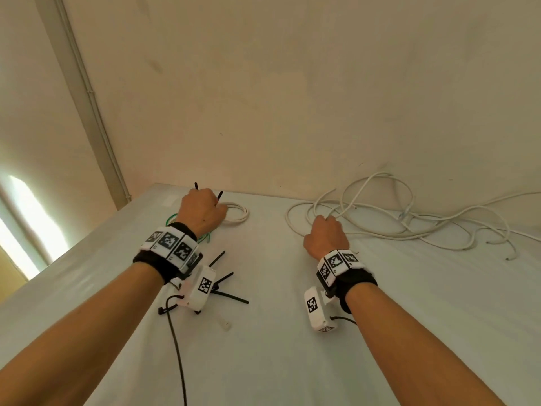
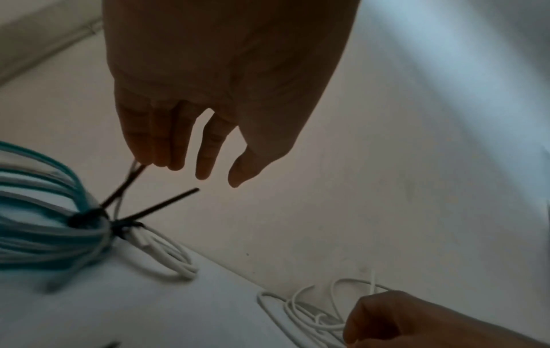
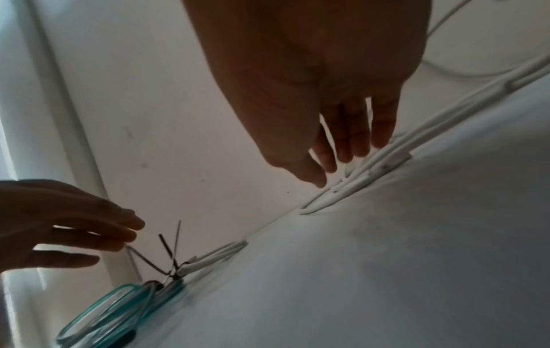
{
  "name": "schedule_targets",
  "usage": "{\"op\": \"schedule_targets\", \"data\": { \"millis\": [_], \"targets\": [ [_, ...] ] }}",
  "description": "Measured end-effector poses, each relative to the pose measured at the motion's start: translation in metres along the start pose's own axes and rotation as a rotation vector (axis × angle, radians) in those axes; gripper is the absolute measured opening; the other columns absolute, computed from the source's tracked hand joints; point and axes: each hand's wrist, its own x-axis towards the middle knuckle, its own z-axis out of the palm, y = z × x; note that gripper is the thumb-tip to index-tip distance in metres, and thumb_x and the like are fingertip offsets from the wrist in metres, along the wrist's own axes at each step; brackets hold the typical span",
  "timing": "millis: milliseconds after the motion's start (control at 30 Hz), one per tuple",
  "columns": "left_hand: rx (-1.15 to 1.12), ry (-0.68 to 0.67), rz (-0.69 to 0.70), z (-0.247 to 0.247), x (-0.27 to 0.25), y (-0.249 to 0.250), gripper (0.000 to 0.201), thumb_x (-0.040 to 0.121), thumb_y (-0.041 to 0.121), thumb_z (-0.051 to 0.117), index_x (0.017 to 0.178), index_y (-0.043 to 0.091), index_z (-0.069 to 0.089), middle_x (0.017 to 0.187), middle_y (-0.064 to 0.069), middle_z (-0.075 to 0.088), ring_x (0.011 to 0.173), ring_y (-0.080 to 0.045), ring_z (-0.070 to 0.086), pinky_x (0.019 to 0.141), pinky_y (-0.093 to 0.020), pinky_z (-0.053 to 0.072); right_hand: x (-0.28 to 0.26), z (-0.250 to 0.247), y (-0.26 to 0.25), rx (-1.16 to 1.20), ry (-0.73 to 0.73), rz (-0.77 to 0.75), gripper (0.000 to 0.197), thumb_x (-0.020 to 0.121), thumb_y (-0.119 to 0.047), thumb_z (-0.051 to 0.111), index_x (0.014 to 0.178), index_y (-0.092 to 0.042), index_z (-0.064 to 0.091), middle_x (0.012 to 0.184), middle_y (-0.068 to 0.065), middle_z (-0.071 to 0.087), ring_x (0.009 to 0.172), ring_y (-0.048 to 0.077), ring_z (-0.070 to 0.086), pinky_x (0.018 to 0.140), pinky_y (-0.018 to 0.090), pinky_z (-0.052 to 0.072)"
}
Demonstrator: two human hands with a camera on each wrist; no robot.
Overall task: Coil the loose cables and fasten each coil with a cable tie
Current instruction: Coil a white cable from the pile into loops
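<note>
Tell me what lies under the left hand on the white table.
Under the left hand: a tied green cable coil and a tied white cable coil, black cable-tie tails sticking up. In the head view the hand covers most of the green coil.

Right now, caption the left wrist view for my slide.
Left hand open above tied green coil and white coil; right hand at loose white cable.

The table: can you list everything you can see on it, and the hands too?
Table: one, white, against the wall.
Green coil: one, tied with a black tie, far left.
White coil: one, tied with a black tie, beside the green coil.
Loose cable: white tangle, far right by the wall.
Spare ties: several, black, under the left wrist.
Left hand: fingers straight, over the tied coils.
Right hand: fingers straight, reaching the loose cable.
</note>
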Motion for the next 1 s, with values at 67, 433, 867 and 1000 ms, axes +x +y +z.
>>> {"op": "schedule_targets", "data": {
  "millis": [67, 433, 867, 1000],
  "targets": [
    [-0.057, -0.056, 0.022, 0.006, -0.005, 0.020, 0.023, 0.099, 0.025, 0.061, 0.092, 0.005, 0.071, 0.093, -0.016, 0.069, 0.093, -0.033, 0.063, 0.080, -0.035, 0.048, -0.002, -0.004, 0.012, -0.116, 0.018, 0.071, 0.047, 0.098, -0.017, 0.059, 0.140, 0.000, 0.046, 0.144, 0.020, 0.046, 0.135, 0.036, 0.045, 0.102, 0.044, 0.046],
    [-0.225, -0.483, 0.347, 0.051, -0.016, 0.094, 0.049, 0.096, 0.013, 0.065, 0.140, 0.032, 0.056, 0.099, -0.002, 0.076, 0.084, -0.016, 0.075, 0.080, -0.038, 0.064, -0.005, -0.054, 0.035, 0.238, -0.197, 0.002, 0.019, 0.095, -0.009, 0.052, 0.102, -0.003, 0.069, 0.109, 0.018, 0.074, 0.103, 0.032, 0.070, 0.081, 0.037, 0.054],
    [-1.438, -0.465, -0.165, 0.045, -0.022, 0.168, 0.024, 0.099, 0.002, 0.059, 0.115, -0.016, 0.061, 0.100, -0.027, 0.072, 0.078, -0.026, 0.074, 0.074, -0.031, 0.063, -0.057, -0.123, 0.061, 0.731, -0.306, -0.196, 0.016, 0.093, -0.007, 0.071, 0.108, -0.006, 0.068, 0.103, 0.011, 0.079, 0.093, 0.019, 0.068, 0.086, 0.034, 0.048],
    [-1.394, -0.533, -0.119, 0.033, -0.027, 0.169, 0.017, 0.096, -0.006, 0.064, 0.108, -0.016, 0.068, 0.101, -0.024, 0.072, 0.073, -0.016, 0.069, 0.071, -0.022, 0.061, -0.058, -0.110, 0.070, 0.985, -0.428, -0.125, 0.029, 0.098, -0.024, 0.070, 0.121, -0.007, 0.070, 0.115, 0.007, 0.077, 0.105, 0.018, 0.069, 0.098, 0.035, 0.050]
  ]
}}
